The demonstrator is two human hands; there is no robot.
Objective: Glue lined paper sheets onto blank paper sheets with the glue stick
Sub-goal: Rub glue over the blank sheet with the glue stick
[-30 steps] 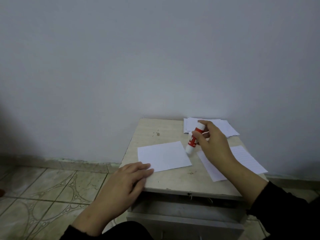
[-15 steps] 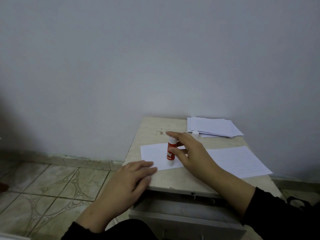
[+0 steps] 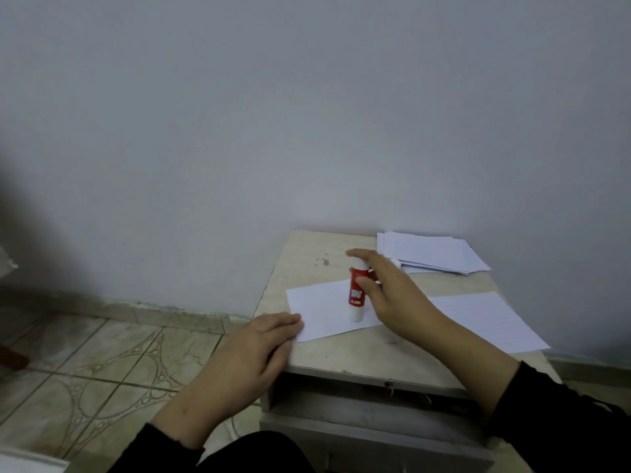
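Right hand [image 3: 392, 295] gripping glue stick [image 3: 356, 295], upright, tip down on blank sheet [image 3: 321, 310]. Left hand [image 3: 254, 356] flat, fingers straight, pinning sheet's near-left corner to worktop [image 3: 368, 353]. Lined sheet [image 3: 488, 319] lying right.

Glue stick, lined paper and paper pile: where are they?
Red and white glue stick [image 3: 356, 293], head view, on its red label.
Lined white paper sheet [image 3: 485, 319], head view, on its middle.
Pile of white paper sheets [image 3: 433, 252], head view, top sheet.

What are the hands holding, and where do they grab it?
The right hand pinches the glue stick at its upper half, its lower end on the blank sheet. The left hand holds nothing; its fingers press that sheet's corner.
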